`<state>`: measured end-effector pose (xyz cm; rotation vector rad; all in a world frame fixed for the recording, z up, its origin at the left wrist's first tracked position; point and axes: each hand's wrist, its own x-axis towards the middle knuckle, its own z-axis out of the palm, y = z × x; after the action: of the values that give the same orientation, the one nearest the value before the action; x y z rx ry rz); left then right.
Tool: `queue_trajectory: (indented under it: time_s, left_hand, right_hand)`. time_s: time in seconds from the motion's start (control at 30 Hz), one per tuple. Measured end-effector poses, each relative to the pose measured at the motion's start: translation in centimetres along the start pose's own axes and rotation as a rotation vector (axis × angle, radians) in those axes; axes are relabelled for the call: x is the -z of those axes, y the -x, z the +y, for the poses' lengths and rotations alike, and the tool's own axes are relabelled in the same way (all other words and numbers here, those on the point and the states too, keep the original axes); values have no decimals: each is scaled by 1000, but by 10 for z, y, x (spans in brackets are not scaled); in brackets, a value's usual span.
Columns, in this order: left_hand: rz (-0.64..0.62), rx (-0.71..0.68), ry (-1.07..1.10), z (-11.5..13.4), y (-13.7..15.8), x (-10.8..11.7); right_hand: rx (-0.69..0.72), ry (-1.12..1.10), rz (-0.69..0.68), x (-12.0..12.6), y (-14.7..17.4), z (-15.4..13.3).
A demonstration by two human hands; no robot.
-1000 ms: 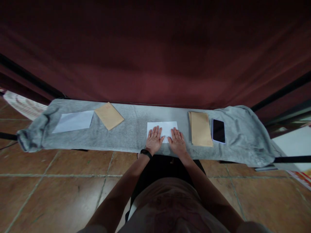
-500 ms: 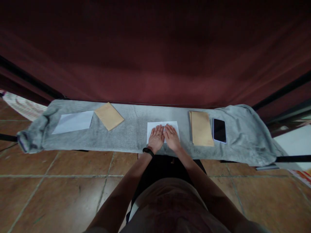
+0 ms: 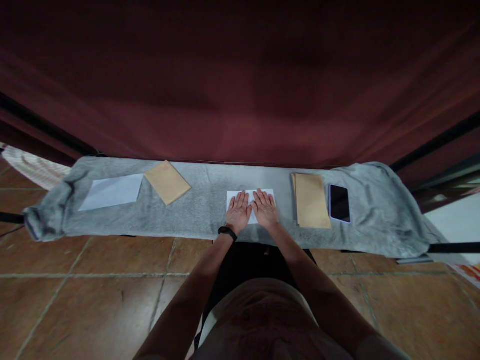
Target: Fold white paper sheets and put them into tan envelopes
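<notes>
A white sheet of paper (image 3: 254, 218), perhaps folded, lies flat on the grey cloth in front of me, much of it covered by my hands. My left hand (image 3: 238, 211), with a black band at the wrist, rests palm down on its left half, fingers stretched forward. On the right half lies my right hand (image 3: 264, 209), also flat with its fingers extended. The hands are side by side with a small gap between them, and neither grips anything.
Brown envelopes (image 3: 313, 201) are stacked to the right, beside a phone (image 3: 339, 203). Leftward lie a single brown envelope (image 3: 167, 183) and white paper (image 3: 112, 192). Grey cloth (image 3: 202, 210) covers the narrow table; a dark red curtain (image 3: 240, 135) hangs behind it.
My hands have slid slightly apart over the paper, the left one outward to the left, both still flat. The paper and the other things keep their places.
</notes>
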<state>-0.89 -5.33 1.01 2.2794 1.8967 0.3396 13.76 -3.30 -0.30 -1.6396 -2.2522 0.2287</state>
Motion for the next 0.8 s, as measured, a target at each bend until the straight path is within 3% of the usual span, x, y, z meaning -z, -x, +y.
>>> queue_trajectory:
  time_s: [0.4, 0.6, 0.7, 0.8]
  left_hand:
    - [50, 124, -4, -18, 13, 8]
    - [134, 214, 40, -21, 30, 13]
    - [171, 289, 123, -17, 37, 19]
    - [190, 357, 241, -14, 38, 25]
  right_hand:
    - [-72, 39, 71, 5, 7, 22]
    - [-114, 44, 147, 10, 17, 27]
    - [-144, 32, 204, 13, 26, 23]
    - [-88, -9, 186, 13, 39, 8]
